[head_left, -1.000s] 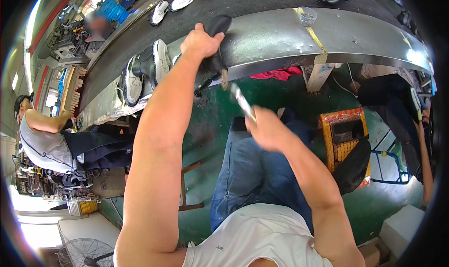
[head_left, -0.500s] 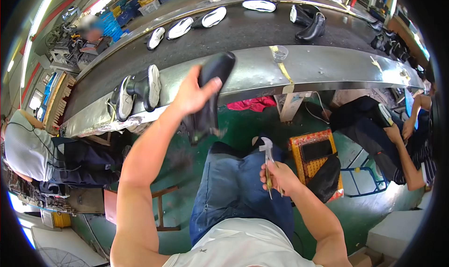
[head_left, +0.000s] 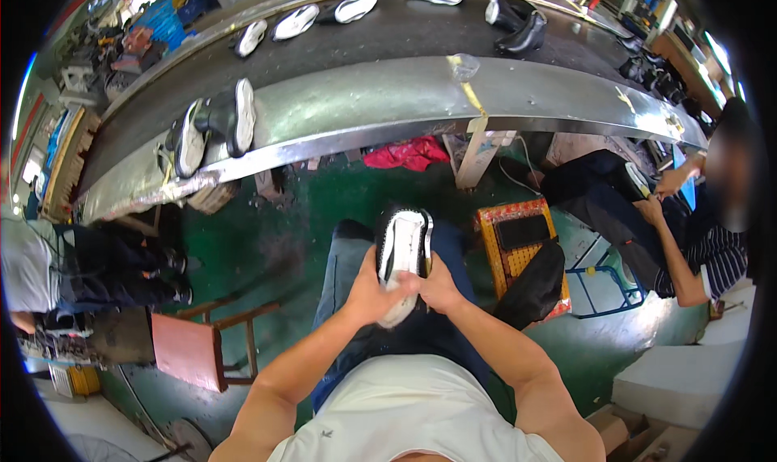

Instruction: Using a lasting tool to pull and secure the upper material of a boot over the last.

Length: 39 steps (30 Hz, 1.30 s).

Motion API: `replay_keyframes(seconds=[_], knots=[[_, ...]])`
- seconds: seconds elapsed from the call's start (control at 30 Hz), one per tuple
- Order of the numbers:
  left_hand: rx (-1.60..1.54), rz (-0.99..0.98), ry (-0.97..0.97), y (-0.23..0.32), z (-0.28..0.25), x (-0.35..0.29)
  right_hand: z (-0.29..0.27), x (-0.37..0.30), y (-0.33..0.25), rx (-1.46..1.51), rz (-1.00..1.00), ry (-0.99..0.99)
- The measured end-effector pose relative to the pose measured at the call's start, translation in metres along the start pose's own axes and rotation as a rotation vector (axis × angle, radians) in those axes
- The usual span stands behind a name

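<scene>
Over my lap, a black boot (head_left: 400, 239) is held with its white underside turned up. My left hand (head_left: 374, 290) is closed round its near left side, the thumb lying across the white underside. My right hand (head_left: 439, 284) is closed at the boot's right edge on a pair of metal pincers (head_left: 427, 247), mostly hidden by the fingers and the boot. Where the jaws grip, if anywhere, cannot be made out.
A metal-edged bench (head_left: 324, 110) curves ahead, bearing black boots (head_left: 240, 118) with white undersides. To my right stand a yellow-and-red stool (head_left: 506, 272) with a dark bag (head_left: 534, 288), and a seated person (head_left: 688, 243). A wooden chair (head_left: 190, 349) is at left.
My left hand has brought the boot down from near the bench to my lap and turned its white underside up. My right hand has moved in beside it with the pincers.
</scene>
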State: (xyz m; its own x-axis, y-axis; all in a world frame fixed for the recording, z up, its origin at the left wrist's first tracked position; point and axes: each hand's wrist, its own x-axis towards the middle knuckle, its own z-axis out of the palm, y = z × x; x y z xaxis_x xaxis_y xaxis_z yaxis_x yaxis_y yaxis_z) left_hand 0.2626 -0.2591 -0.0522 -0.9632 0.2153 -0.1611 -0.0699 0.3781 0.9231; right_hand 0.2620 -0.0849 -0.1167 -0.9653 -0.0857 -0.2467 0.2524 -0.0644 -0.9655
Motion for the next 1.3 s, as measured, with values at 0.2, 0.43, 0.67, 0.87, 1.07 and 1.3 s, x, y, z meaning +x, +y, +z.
replay_keyframes(seconds=[0.2, 0.43, 0.67, 0.87, 1.07, 1.3], knots=[[-0.096, -0.298, 0.001, -0.086, 0.023, 0.007, -0.045, -0.013, -0.015, -0.289, 0.44, -0.207], [-0.43, -0.26, -0.238, -0.106, 0.015, -0.008, -0.079, -0.081, -0.052, -0.241, 0.555, -0.247], [-0.524, -0.227, -0.369, -0.106, 0.024, -0.042, -0.073, -0.088, -0.06, -1.037, -0.061, -0.526], [-0.292, -0.222, -0.327, -0.108, 0.038, -0.048, -0.049, -0.067, -0.082, -1.463, -0.161, -0.597], [-0.819, -0.366, -0.174, -0.089, 0.041, -0.05, -0.009, -0.011, -0.133, -1.57, 0.353, -1.035], [-0.666, -0.651, 0.323, -0.095, 0.081, -0.011, -0.051, -0.036, -0.047, -1.263, -0.023, -0.709]])
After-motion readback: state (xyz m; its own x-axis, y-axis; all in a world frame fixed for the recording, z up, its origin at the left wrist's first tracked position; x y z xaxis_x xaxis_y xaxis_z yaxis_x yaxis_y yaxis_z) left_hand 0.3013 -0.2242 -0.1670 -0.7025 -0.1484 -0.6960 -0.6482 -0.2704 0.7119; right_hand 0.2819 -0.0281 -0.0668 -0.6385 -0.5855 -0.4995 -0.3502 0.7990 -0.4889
